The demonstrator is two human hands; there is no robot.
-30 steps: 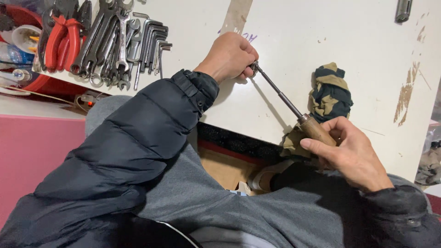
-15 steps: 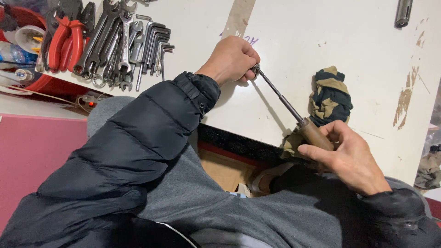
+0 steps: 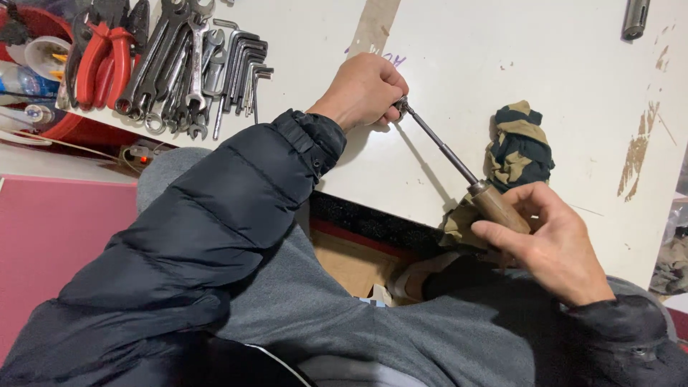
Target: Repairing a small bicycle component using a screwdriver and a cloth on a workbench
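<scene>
My right hand grips the brown wooden handle of a long screwdriver. Its dark metal shaft runs up and to the left across the white table. My left hand is closed around the shaft's tip on the tabletop; whatever lies under the fingers is hidden. A camouflage rag sits bunched just right of the shaft and hangs over the table's front edge beneath the handle.
A row of wrenches and hex keys lies at the table's left end beside red-handled pliers. A red tub stands behind them. A dark metal cylinder rests at the far right. My grey-trousered lap is below.
Both hands stay on the screwdriver. My right hand has shifted slightly on the handle, its fingers now spread more loosely over the wood.
</scene>
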